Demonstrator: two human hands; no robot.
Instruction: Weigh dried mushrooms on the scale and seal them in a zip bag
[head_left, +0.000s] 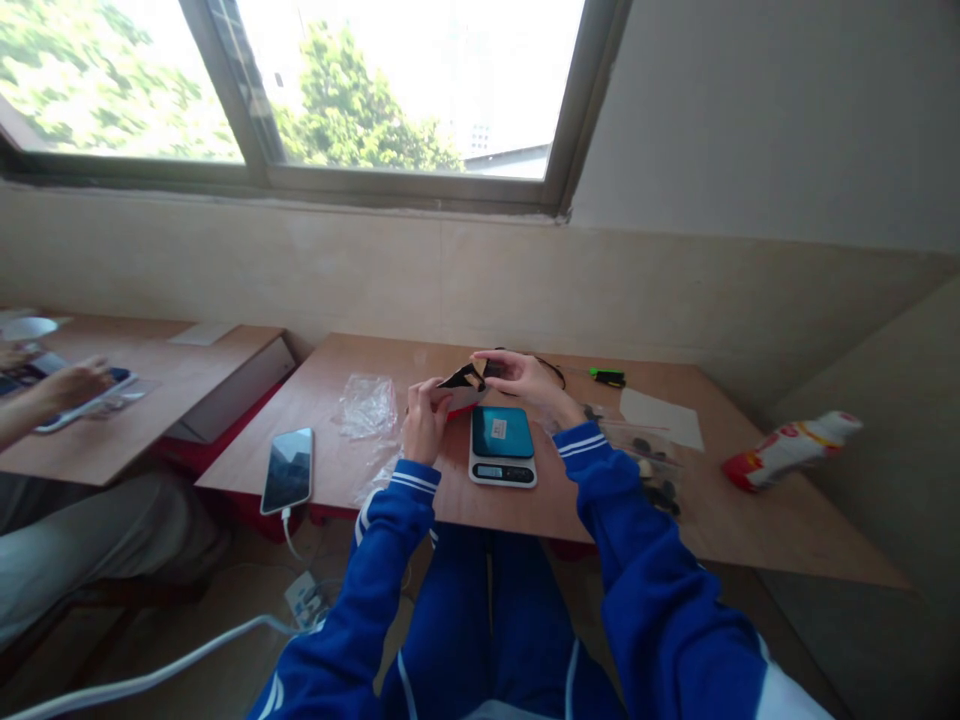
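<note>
Both my hands are raised over the wooden table (pixel 750 530), just behind a small digital scale (pixel 502 447) with a teal top. My left hand (pixel 424 418) is closed on a small white and red packet (pixel 459 398). My right hand (pixel 521 377) pinches a dark, black and tan piece (pixel 466 377) at the packet's top. What the dark piece is I cannot make out. Both sleeves are blue with white stripes.
A phone (pixel 288 469) on a white cable lies at the table's left edge. Crumpled clear plastic (pixel 367 404) sits beside it. A clear bag of dark bits (pixel 654 462), a white sheet (pixel 663 416), a green-black tool (pixel 608 376) and a red-white pouch (pixel 787 450) lie right. Another person's hand (pixel 71 385) works at the left table.
</note>
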